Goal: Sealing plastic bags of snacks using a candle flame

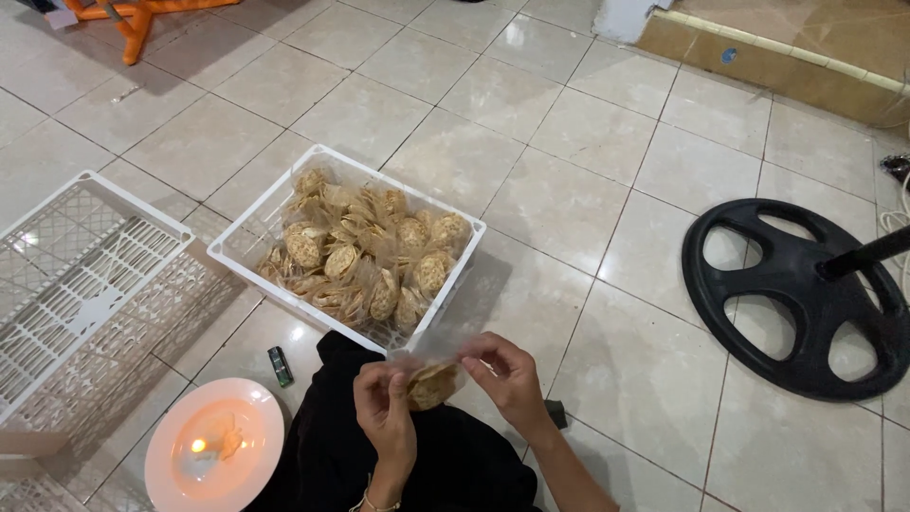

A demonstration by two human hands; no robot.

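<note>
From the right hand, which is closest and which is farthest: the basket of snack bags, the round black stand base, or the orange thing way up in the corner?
Measured from the right hand in the head view:
1. Basket of snack bags: just ahead, slightly left.
2. Round black stand base: off to the right.
3. Orange thing: far top left corner.

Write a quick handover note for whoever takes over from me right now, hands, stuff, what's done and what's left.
Left hand and right hand: together hold one clear bag of crackers by its open top, above the lap.
White basket ahead: piled with filled cracker bags.
Empty white crate on the left.
Pink plate with a lit candle near the left knee; small lighter beside it.
Done: many bags in the basket.
Left: the bag in hand looks unsealed.
</note>
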